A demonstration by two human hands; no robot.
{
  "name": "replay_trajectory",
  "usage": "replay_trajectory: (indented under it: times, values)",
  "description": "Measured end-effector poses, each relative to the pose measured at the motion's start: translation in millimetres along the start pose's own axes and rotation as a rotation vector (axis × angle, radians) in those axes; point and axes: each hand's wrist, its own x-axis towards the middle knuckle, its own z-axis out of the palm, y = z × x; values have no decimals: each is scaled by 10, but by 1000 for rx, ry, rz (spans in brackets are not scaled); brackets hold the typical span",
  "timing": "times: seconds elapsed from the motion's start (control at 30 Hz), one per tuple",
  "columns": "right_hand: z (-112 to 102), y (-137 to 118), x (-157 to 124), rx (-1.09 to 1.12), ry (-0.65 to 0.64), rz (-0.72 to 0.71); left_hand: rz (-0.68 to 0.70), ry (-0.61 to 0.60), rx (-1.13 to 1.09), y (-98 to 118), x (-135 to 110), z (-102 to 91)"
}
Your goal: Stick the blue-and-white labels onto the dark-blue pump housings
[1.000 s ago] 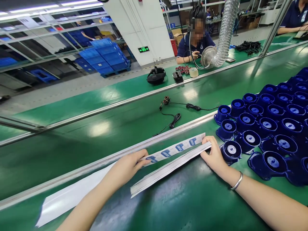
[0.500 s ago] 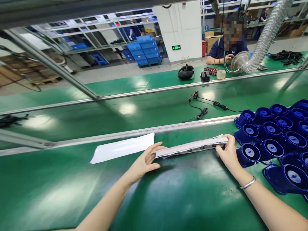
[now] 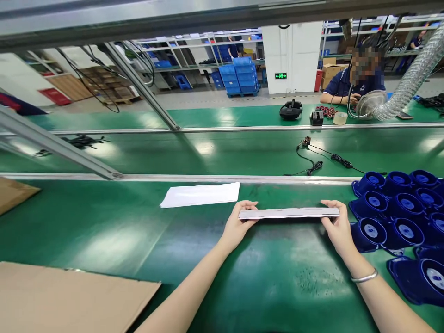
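My left hand grips the left end of a long thin stack of paper strips, and my right hand grips its right end. The stack is held level just above the green table. A single white strip lies flat on the table to the left of my left hand. Several dark blue round plastic parts with white labels stand packed together right of my right hand.
Brown cardboard lies at the near left. A metal rail separates the table from the green conveyor belt, where a black cable lies. A person sits across the far table beside a silver duct hose.
The printed strip and the stack were brought together into one squared stack, now held level at both ends. The view swung left, showing cardboard and fewer blue parts.
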Motion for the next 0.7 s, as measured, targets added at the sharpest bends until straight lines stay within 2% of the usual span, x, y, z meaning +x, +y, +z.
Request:
replay_trajectory:
  times: [0.13,0.37,0.7]
  values:
    - [18,10,15,33,33,-15,45,54,-17,-78,15,76]
    - [-10,-40,33,-95,-59,43,51,71,49,-186,128,132]
    - [126,-116,111,-193,92,-6,32,114,310,-100,195,-25]
